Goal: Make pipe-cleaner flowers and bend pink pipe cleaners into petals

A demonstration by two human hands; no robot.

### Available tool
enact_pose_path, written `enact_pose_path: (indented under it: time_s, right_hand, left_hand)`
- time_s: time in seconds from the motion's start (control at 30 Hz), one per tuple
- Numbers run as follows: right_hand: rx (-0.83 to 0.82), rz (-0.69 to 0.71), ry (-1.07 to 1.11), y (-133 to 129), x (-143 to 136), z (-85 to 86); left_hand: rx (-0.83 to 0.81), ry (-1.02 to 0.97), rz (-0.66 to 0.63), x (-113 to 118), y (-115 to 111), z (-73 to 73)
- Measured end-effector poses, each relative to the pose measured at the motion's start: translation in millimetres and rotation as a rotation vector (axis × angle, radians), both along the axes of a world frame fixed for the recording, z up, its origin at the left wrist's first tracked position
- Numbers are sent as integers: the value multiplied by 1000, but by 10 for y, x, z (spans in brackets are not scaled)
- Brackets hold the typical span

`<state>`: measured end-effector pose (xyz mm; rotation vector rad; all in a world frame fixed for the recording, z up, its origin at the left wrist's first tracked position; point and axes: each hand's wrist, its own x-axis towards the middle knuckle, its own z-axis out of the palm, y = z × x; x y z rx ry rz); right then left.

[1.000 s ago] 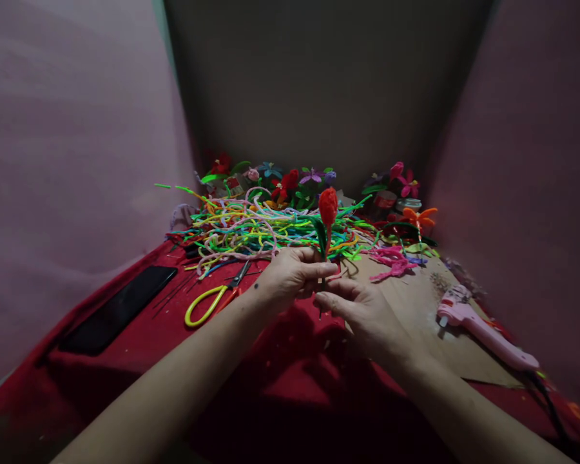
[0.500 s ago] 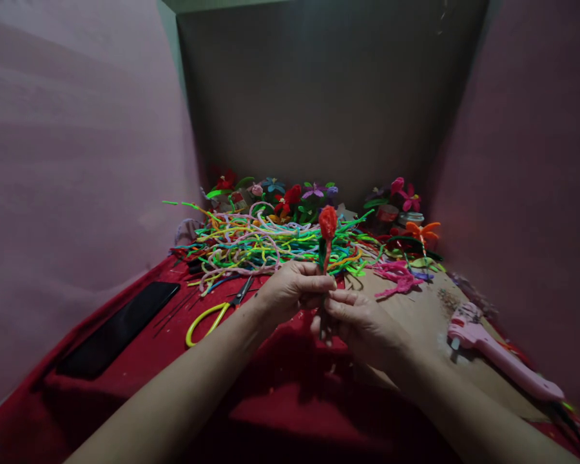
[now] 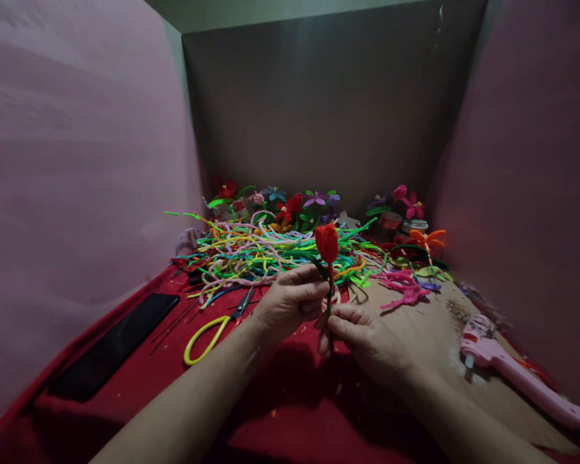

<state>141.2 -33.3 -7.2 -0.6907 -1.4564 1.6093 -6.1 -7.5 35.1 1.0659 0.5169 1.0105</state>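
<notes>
A red pipe-cleaner tulip (image 3: 327,243) stands upright between my hands, its bloom above the fingers. My right hand (image 3: 365,328) is closed on the lower part of its thin stem, in a pinch. Beside the stem, my left hand (image 3: 292,296) has its fingers pinched on a dark green pipe-cleaner leaf (image 3: 320,266) below the bloom. Whether the leaf is fixed to the stem, I cannot tell. Behind the bloom lies a tangled heap of coloured pipe cleaners (image 3: 251,248).
Yellow-handled scissors (image 3: 207,338) and a black phone (image 3: 116,345) lie on the red cloth (image 3: 140,412) to the left. On the right, a pink glue gun (image 3: 517,370) rests on brown cardboard (image 3: 415,328), near pink pipe cleaners (image 3: 403,288). Finished flowers (image 3: 290,207) line the back wall.
The tulip has turned, showing its bloom fuller, and sits a little lower in view. My left fingers have shifted from the stem toward the green leaf. The right hand keeps its hold.
</notes>
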Motion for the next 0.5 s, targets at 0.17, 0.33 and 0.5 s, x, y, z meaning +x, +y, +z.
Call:
enact_pose_path:
  time_s: [0.17,0.33,0.5]
  right_hand:
    - [-15,5,9,-17,-18,-16]
    - [6,-8,-24,-29,-22,-3]
    - [-21,7,16,-71,-21,62]
  left_hand:
    - [209,98,324,67,-53,-3]
    - [202,159,316,68,-93,-13]
    - [329,342,299,41,-107,21]
